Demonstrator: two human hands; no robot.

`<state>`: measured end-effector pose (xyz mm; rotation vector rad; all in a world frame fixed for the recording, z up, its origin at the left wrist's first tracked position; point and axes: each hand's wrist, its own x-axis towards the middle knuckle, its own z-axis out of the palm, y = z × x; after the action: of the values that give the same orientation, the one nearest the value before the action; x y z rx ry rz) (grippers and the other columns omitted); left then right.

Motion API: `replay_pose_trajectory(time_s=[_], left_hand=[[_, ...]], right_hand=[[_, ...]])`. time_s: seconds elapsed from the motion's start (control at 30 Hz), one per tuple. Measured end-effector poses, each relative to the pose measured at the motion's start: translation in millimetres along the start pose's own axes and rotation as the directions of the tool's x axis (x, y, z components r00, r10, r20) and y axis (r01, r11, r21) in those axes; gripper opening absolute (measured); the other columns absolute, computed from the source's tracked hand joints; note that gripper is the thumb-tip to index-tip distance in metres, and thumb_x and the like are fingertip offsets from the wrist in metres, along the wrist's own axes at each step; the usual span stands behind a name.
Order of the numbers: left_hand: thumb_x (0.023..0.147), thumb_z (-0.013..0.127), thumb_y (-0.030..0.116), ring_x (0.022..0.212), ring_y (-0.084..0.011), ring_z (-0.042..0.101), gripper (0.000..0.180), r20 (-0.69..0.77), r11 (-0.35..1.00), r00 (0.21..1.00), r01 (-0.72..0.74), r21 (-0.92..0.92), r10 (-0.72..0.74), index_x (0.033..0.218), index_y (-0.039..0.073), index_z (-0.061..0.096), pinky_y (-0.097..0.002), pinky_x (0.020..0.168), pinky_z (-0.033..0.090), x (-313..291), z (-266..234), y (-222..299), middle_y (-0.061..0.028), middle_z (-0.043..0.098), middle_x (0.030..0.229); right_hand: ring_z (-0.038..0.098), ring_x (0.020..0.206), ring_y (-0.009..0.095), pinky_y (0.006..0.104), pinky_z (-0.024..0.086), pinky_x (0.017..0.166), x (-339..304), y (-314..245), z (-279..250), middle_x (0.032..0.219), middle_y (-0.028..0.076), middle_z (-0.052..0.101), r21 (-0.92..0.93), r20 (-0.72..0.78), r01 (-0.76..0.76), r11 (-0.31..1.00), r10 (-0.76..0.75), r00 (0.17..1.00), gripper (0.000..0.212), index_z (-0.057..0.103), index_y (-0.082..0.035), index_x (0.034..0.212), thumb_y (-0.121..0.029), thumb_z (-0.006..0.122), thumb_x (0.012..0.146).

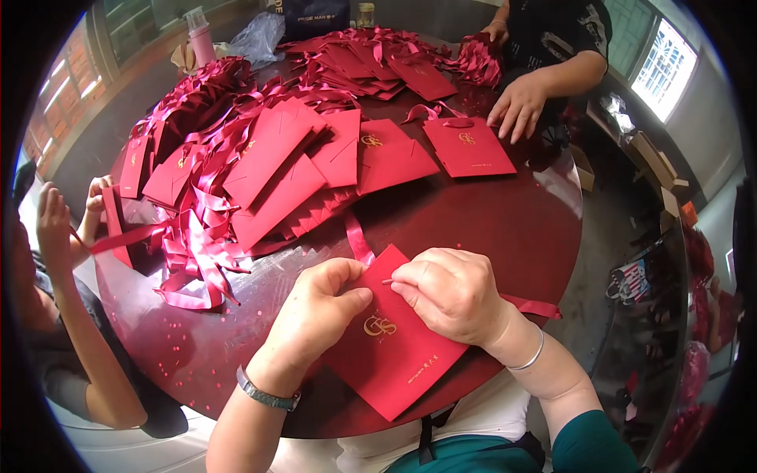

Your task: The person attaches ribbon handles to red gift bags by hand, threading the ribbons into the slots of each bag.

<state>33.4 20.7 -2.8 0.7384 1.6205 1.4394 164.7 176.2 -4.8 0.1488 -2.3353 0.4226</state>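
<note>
A flat red paper gift bag (pixel 402 359) with a gold emblem is tilted over the table's near edge. My left hand (pixel 319 303) grips its upper left edge, thumb on the front face. With finger and thumb, my right hand (pixel 453 292) pinches a small tip at the slit near the bag's top, apparently the end of a red ribbon. One stretch of satin ribbon (pixel 359 239) shows beyond the bag's upper edge, and another ribbon length (pixel 534 307) comes out to the right, below my right wrist. The bag's back is hidden.
Red bags (pixel 276 158) with ribbons are heaped on the round dark table (pixel 505 217). Across from me, a person's hand (pixel 520 106) rests by a single bag (pixel 469 147). At the left another person's hand (pixel 55 225) is raised near a ribbon. A pink bottle (pixel 202 43) stands behind.
</note>
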Motion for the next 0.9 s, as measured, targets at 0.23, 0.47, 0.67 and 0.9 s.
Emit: replay_pose_trajectory(time_s=[0.23, 0.47, 0.67, 0.9], left_hand=[[0.088, 0.057, -0.004, 0.094, -0.0096, 0.06, 0.025, 0.07, 0.999, 0.996, 0.049, -0.006, -0.049, 0.112, -0.002, 0.061, -0.025, 0.086, 0.048, 2, -2, 2, -0.0032, 0.065, 0.102], [0.083, 0.064, 0.001, 0.091, -0.0195, 0.064, 0.028, -0.042, 0.962, 0.99, -0.118, 0.247, 0.132, 0.111, -0.005, 0.063, -0.0306, 0.081, 0.051, -2, 8, 0, -0.0127, 0.067, 0.098], [0.078, 0.063, 0.003, 0.091, -0.0391, 0.065, 0.025, -0.088, 0.828, 0.946, -0.225, 0.513, 0.312, 0.101, -0.004, 0.066, -0.0415, 0.079, 0.052, -12, 11, 6, -0.0251, 0.066, 0.093], [0.075, 0.059, 0.002, 0.078, -0.0418, 0.064, 0.015, -0.097, 0.847, 0.91, -0.33, 0.416, 0.403, 0.088, 0.0, 0.067, -0.0466, 0.068, 0.051, -8, 2, 6, -0.0227, 0.064, 0.076]], right_hand=[[0.063, 0.061, 0.023, 0.0319, 0.05, 0.051, 2, 3, 6, 0.073, 0.006, 0.063, -0.067, 0.033, 0.047, 0.997, -0.045, 0.998, 0.02, 0.062, -0.006, 0.084, -0.004, 0.077, 0.071], [0.062, 0.059, 0.024, 0.0316, 0.05, 0.052, 4, -4, 5, 0.072, 0.008, 0.061, -0.09, 0.132, 0.011, 0.996, 0.001, 0.991, 0.018, 0.061, -0.004, 0.082, -0.001, 0.075, 0.071], [0.056, 0.053, 0.019, 0.0291, 0.046, 0.048, 23, -17, 1, 0.061, 0.005, 0.049, -0.236, 0.326, 0.237, 0.942, -0.153, 0.933, 0.013, 0.055, -0.005, 0.074, -0.006, 0.066, 0.066], [0.058, 0.059, 0.022, 0.0304, 0.048, 0.051, 31, -33, 13, 0.069, 0.008, 0.053, -0.321, 0.399, 0.151, 0.935, -0.012, 0.917, 0.01, 0.054, -0.004, 0.075, -0.005, 0.063, 0.069]])
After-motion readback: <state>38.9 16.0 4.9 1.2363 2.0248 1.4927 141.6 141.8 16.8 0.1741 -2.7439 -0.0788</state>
